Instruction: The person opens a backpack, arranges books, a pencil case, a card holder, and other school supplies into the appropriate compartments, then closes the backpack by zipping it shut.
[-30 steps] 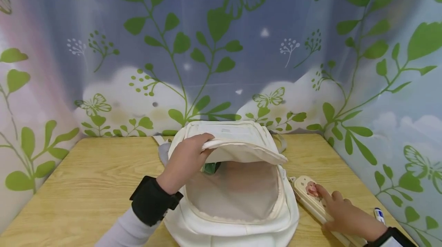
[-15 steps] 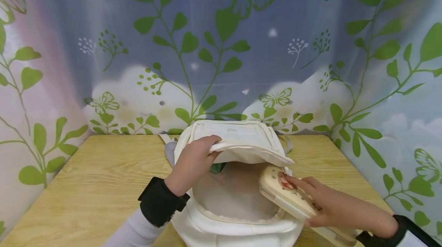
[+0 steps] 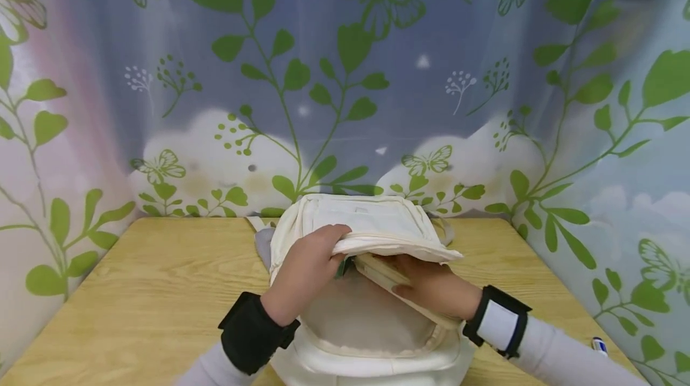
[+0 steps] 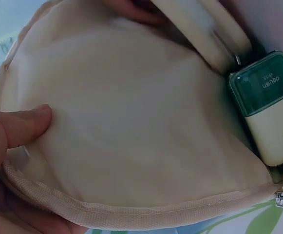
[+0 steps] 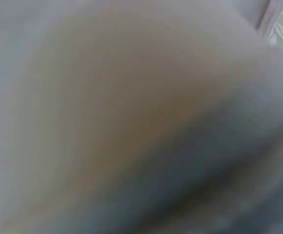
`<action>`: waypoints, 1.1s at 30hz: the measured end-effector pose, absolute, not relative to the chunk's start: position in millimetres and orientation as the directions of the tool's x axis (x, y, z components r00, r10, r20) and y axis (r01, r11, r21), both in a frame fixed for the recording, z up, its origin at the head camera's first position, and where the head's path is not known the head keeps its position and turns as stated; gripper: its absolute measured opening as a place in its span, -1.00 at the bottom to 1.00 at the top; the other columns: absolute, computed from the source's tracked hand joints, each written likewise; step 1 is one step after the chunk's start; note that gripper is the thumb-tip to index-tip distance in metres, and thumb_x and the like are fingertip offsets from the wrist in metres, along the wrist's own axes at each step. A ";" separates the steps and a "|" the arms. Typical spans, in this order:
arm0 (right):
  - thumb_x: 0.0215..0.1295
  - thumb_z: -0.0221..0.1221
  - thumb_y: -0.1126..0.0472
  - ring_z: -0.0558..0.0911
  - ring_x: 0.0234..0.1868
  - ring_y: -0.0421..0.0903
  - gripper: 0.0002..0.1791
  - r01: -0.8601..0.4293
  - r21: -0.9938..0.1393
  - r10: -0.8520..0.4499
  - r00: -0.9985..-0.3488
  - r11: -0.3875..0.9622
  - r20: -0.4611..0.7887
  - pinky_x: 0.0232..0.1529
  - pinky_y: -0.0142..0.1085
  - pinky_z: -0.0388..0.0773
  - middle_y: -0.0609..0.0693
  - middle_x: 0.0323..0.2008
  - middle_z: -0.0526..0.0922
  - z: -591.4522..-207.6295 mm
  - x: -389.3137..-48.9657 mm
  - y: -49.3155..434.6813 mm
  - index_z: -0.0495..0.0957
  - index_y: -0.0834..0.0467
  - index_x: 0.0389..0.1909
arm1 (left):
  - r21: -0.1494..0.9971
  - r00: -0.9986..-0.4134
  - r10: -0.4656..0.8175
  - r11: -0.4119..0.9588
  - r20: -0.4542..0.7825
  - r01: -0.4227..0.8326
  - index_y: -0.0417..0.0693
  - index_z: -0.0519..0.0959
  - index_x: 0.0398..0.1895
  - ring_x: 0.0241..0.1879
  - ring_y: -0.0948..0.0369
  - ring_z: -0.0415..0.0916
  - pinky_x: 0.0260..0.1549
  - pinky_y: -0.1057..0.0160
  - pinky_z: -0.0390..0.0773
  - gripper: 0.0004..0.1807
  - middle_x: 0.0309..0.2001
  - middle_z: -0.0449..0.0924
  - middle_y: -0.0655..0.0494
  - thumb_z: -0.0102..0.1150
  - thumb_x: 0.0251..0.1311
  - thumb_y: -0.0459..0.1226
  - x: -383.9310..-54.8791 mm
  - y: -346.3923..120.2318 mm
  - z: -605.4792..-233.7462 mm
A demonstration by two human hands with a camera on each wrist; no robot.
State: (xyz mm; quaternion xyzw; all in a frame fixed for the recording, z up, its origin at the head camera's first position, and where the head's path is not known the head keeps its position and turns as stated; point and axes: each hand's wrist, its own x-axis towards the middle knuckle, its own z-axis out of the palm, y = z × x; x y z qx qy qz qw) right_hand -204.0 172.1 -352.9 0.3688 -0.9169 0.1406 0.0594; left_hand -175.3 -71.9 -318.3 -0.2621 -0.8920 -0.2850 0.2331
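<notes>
A white backpack (image 3: 372,367) lies on the table with its zipped mouth facing me. My left hand (image 3: 306,271) pinches the edge of its lifted flap (image 3: 396,246), thumb on the inner side in the left wrist view. Inside the mouth, my right hand (image 3: 438,288) grips a cream pencil case (image 3: 384,281), its fingertips partly covered by the flap. The case's far end (image 4: 199,31) sits beside a green-and-white boxy item (image 4: 267,107), which looks like a pencil sharpener. The right wrist view is blurred pale cloth.
The wooden table (image 3: 188,272) extends on both sides of the backpack. At the right edge lies a small white-and-blue stick (image 3: 599,346), perhaps a marker. A leaf-printed curtain (image 3: 350,104) closes off the back and sides.
My right hand has picked up the pencil case from the table right of the backpack and carried it left into the opening. The left hand still holds the flap up.
</notes>
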 end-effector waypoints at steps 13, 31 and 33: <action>0.29 0.00 0.37 0.49 -0.08 -0.08 -0.72 -0.673 -0.341 -0.605 -0.740 0.657 0.294 -0.05 -0.38 0.44 0.14 -0.14 0.53 -372.6 -222.8 125.4 0.44 0.33 0.00 | 0.331 -0.715 0.373 0.696 0.591 0.637 -0.15 0.54 -0.04 -0.02 0.11 0.56 -0.07 0.22 0.54 -0.54 -0.09 0.61 0.00 0.09 -0.05 -0.64 -165.0 -70.2 -324.1; 0.50 -0.23 0.04 0.53 0.09 -0.30 -0.59 -0.900 -0.305 -0.950 -0.296 0.313 -0.101 0.04 -0.46 0.46 -0.12 0.10 0.54 -290.3 -140.7 140.7 0.38 0.05 0.22 | 0.183 -0.722 0.583 0.716 0.372 0.673 0.06 0.51 0.06 0.06 0.18 0.49 0.04 0.19 0.47 -0.48 0.05 0.54 0.14 0.27 0.03 0.04 -141.0 -93.8 -365.5; 0.50 -0.21 0.09 0.52 0.11 -0.29 -0.61 -0.867 -0.365 -0.940 -0.332 0.339 -0.083 0.08 -0.44 0.45 -0.09 0.11 0.55 -284.0 -149.7 140.9 0.40 0.07 0.20 | 0.197 -0.704 0.624 0.685 0.339 0.701 0.06 0.51 0.06 0.08 0.17 0.48 0.08 0.17 0.44 -0.37 0.08 0.53 0.13 0.14 0.01 0.22 -141.1 -98.8 -367.4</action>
